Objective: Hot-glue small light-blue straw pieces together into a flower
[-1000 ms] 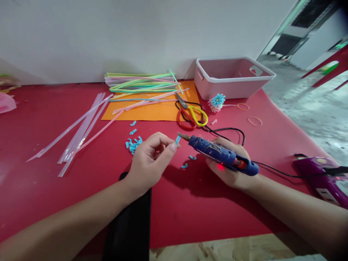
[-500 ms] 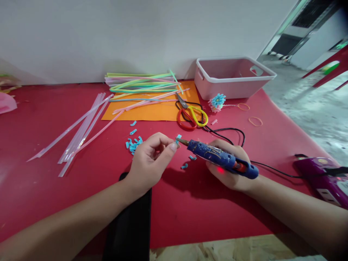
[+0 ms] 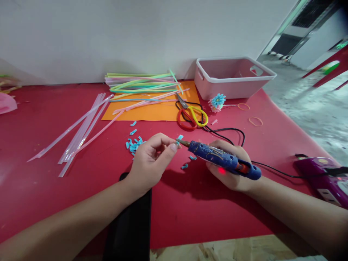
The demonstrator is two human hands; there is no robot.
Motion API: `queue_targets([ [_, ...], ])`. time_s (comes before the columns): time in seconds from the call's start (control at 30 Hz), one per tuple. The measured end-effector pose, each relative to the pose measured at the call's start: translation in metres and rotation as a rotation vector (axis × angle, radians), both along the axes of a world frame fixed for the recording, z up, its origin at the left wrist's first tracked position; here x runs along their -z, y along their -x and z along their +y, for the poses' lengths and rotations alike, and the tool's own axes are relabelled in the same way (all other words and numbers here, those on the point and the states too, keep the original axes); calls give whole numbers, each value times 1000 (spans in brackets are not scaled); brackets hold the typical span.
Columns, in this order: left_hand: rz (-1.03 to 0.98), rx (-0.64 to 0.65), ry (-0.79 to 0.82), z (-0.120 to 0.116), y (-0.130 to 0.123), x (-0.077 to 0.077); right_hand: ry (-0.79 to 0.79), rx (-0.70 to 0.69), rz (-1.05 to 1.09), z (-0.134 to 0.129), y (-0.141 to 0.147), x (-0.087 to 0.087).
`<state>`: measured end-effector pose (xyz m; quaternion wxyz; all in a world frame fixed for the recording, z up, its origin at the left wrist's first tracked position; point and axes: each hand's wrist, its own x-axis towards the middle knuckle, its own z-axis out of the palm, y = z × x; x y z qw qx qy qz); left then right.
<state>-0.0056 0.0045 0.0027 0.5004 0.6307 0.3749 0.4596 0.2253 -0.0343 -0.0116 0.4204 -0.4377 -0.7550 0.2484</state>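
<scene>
Head view, looking down at a red worktop [image 3: 190,221]: a left hand [image 3: 148,163] and a right hand [image 3: 232,181] meet near the middle. The fingers [image 3: 169,150] of the left hand are pinched almost shut on a small blue piece [image 3: 180,137], its end showing beyond the fingertips. The right hand is wrapped round a blue glue gun [image 3: 213,154], its fingers closed on the body and its metal nozzle [image 3: 184,143] pointing left. The nozzle tip overlaps the piece; whether it touches, and whether any glue is out, I cannot tell. The step in hand looks like bringing the tip to the piece. As a judgement, it calls for a steady pinch, a light squeeze and skin clear of the nozzle, which may be hot. A pile of similar blue pieces [image 3: 133,145] lies just beyond the left hand, and two loose blue pieces [image 3: 185,166] lie below the nozzle. Farther back are red-and-yellow-handled scissors [image 3: 187,107], partly on an orange sheet [image 3: 152,115], a bundle of coloured strips [image 3: 144,82], and a blue flower [image 3: 218,99] beside a pink basket [image 3: 228,88].
</scene>
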Motion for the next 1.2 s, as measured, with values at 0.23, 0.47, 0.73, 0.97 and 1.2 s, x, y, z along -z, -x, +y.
queue_targets([
  [0.23,-1,24,2,0,3,3,-7,134,-12,-1,3,-4],
  [0.47,-15,25,-43,-1,2,3,15,150,6,-1,5,-6],
  [0.73,-8,4,-47,0,2,2,23,123,-4,-1,3,-5],
  [0.97,18,-14,-31,-1,2,0,41,103,-25,-1,1,-5],
  [1.2,21,-19,-33,-1,1,0,-7,106,-30,-1,2,-6],
])
